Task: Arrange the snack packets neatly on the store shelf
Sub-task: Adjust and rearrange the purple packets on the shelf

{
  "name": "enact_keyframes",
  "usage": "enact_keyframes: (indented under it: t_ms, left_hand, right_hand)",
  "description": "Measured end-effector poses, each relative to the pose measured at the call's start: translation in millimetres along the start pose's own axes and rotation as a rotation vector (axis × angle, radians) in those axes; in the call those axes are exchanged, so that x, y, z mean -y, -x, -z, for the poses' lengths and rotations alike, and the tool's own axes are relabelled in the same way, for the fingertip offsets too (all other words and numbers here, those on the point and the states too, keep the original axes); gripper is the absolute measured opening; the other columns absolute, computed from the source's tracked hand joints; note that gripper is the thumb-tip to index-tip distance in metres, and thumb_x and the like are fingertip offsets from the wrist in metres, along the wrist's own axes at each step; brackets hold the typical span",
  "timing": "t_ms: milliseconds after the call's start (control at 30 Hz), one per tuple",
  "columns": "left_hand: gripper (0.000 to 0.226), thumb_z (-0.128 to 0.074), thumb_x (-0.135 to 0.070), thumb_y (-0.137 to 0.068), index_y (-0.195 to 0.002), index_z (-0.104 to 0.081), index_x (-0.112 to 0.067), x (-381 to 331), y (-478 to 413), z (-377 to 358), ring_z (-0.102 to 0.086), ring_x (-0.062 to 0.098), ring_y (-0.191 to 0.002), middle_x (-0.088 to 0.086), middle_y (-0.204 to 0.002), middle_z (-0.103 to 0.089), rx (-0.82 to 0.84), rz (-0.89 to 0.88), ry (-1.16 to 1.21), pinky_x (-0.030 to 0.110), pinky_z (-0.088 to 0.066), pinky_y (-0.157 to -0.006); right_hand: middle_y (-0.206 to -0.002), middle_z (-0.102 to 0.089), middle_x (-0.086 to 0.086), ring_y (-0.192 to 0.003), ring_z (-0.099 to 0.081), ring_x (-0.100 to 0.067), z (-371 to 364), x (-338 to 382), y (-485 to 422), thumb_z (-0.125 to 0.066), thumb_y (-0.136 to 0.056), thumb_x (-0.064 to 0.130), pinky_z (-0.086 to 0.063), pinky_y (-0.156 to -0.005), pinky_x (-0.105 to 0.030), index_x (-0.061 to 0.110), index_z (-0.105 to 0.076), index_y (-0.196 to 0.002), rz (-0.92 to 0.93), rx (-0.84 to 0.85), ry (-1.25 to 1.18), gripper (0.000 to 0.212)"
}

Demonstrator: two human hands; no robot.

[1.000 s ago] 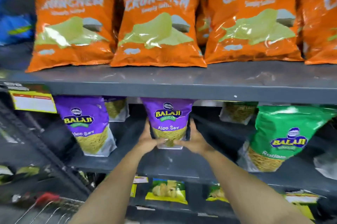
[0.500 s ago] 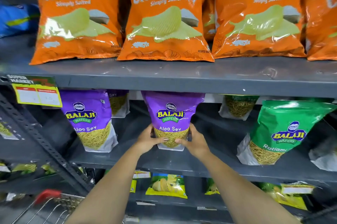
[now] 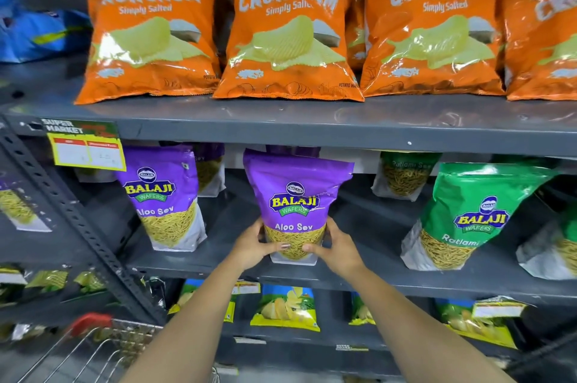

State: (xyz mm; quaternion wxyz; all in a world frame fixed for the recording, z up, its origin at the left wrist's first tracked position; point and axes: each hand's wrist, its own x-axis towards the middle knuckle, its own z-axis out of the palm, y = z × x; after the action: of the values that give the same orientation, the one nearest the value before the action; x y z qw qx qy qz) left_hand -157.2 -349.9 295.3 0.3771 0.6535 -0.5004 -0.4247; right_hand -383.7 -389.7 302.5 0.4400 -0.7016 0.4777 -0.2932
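Observation:
A purple Aloo Sev packet [image 3: 295,195] stands upright on the grey middle shelf [image 3: 218,261]. My left hand [image 3: 253,247] grips its lower left side and my right hand [image 3: 335,250] grips its lower right, thumbs across the clear window. A second purple Aloo Sev packet [image 3: 164,195] stands to the left, with more purple packets behind. A green Ratlami Sev packet [image 3: 468,214] leans at the right. Orange Crunchem chip bags [image 3: 287,36] line the upper shelf.
The upper shelf's front edge [image 3: 312,131] hangs just above the held packet's top. A yellow price tag [image 3: 87,151] hangs at left. Yellow-green chip packets [image 3: 285,307] sit on the lower shelf. A wire trolley with a red handle [image 3: 90,323] is at bottom left.
Both hands have drawn the purple packet forward toward the shelf's front edge and set it more upright. The view has tilted slightly down.

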Motion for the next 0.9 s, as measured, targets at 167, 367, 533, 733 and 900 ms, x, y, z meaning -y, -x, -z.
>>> enact_keyframes:
  t_ms: [167,367,533,733,900]
  left_hand:
    - [0.074,-0.086,-0.047,-0.053,-0.118,-0.05,-0.042,-1,11,2,-0.066,0.017,-0.11,-0.007,-0.118,-0.07,-0.022,0.007,-0.045,0.047,-0.053,-0.099]
    - [0.097,-0.078,-0.068,-0.044,-0.131,-0.044,-0.044,-4,23,-8,-0.064,0.013,-0.113,-0.012,-0.122,-0.069,-0.118,0.017,-0.068,0.041,-0.054,-0.099]
    - [0.096,-0.079,-0.067,-0.047,-0.132,-0.041,-0.046,-5,24,-10,-0.063,0.011,-0.116,-0.015,-0.123,-0.067,-0.114,0.017,-0.056,0.039,-0.053,-0.1]
    - [0.093,-0.085,-0.053,-0.055,-0.136,-0.04,-0.044,-5,26,-12,-0.059,0.009,-0.113,-0.018,-0.119,-0.064,-0.109,0.016,0.009,0.029,-0.051,-0.092]
    - [0.101,-0.093,-0.009,-0.056,-0.139,-0.038,-0.031,0,30,-33,-0.063,-0.007,-0.106,-0.011,-0.122,-0.064,-0.125,-0.031,0.215,0.01,-0.054,-0.075]
  right_hand:
    - [-0.109,-0.069,0.014,-0.101,-0.064,-0.009,-3,2,4,-0.082,-0.066,0.042,-0.054,-0.085,-0.028,0.041,-0.042,-0.129,0.003,-0.001,-0.01,0.074]
    - [-0.112,-0.062,0.026,-0.104,-0.058,0.008,5,11,-1,-0.081,-0.07,0.041,-0.046,-0.077,-0.006,0.041,-0.04,-0.133,-0.025,0.105,-0.034,0.075]
    - [-0.118,-0.058,0.028,-0.111,-0.054,0.006,7,15,2,-0.081,-0.072,0.036,-0.043,-0.072,0.0,0.04,-0.035,-0.137,-0.04,0.149,-0.075,0.079]
    - [-0.125,-0.063,0.018,-0.114,-0.06,-0.002,52,68,-4,-0.066,-0.073,0.024,-0.053,-0.085,-0.027,0.043,-0.047,-0.13,0.059,0.095,-0.456,0.063]
    - [-0.094,-0.073,0.001,-0.09,-0.066,-0.016,78,119,-11,-0.05,-0.098,0.02,-0.051,-0.094,-0.04,0.019,-0.068,-0.097,0.117,-0.097,-0.59,0.018]
